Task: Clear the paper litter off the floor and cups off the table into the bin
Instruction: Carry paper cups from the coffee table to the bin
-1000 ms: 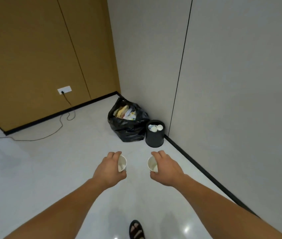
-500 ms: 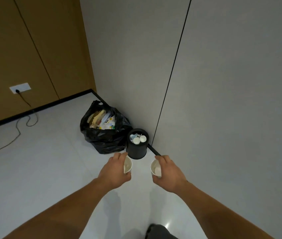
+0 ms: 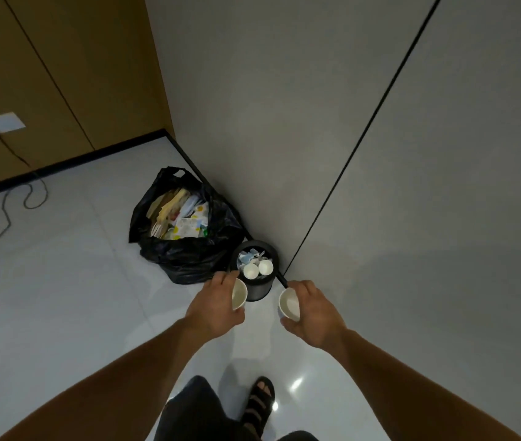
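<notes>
Above the pale floor [image 3: 61,313], left cup [image 3: 239,295] and right cup [image 3: 288,304] tip mouths inward.

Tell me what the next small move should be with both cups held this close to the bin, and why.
Probably carry the left hand forward until the left cup is over the mouth of the black bin, then release. The right hand grips the right cup too; both cups are short of the opening, the left one seemingly nearer.

One wide-angle view from the head faces forward and steeply down toward the nearby bin [image 3: 260,289].
</notes>
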`<state>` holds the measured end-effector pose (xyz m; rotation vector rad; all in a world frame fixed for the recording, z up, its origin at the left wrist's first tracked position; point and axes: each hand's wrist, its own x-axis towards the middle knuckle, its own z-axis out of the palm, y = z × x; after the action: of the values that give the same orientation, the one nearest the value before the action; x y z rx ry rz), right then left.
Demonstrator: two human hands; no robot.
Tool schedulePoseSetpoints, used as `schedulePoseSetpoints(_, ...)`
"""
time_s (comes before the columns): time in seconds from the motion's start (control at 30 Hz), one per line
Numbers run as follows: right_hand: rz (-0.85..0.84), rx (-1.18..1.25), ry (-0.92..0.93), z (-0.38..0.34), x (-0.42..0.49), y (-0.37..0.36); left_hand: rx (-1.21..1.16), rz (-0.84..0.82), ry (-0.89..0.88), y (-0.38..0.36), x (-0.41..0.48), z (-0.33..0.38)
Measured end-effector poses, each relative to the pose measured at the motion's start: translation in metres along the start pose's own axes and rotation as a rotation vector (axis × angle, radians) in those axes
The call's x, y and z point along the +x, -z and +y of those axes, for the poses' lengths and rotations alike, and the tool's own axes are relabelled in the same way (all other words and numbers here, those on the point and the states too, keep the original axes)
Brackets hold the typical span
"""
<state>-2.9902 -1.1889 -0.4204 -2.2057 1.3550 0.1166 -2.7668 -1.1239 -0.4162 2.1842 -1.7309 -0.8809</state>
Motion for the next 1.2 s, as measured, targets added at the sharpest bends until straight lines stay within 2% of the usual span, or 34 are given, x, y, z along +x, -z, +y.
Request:
schedulePoseSetpoints(0.17, -0.026, 0.024, -0.036, 0.023, 0.085, 0.004, -0.057, -0.048, 0.021, -0.009, 0.085, -0.023)
schedulePoseSetpoints(0.33, -0.038, 0.111, -0.142, 0.055, 0.18, -0.034, -0.071, -0.072, -0.016, -0.044, 0.192, -0.065)
schedulePoseSetpoints(0.43, -0.049, 0.16, -0.178, 0.081, 0.238, -0.072, -0.082, -0.081, -0.021, -0.08, 0.256, -0.09)
schedulePoseSetpoints(0.67, -0.058, 0.117, -0.11, 0.159, 0.355, -0.172, -0.127, -0.102, 0.003, -0.211, 0.366, -0.144)
schedulePoseSetpoints(0.93, -0.117, 0.157, -0.005, 0.213, 0.425, -0.258, -0.073, -0.097, 0.049, -0.318, 0.415, -0.179)
schedulePoseSetpoints(1.07, -0.13, 0.157, 0.015, 0.224, 0.447, -0.275, -0.052, -0.028, 0.099, -0.339, 0.42, -0.193)
schedulePoseSetpoints(1.2, -0.068, 0.168, -0.001, 0.228, 0.465, -0.28, 0.006, 0.03, 0.111, -0.344, 0.428, -0.202)
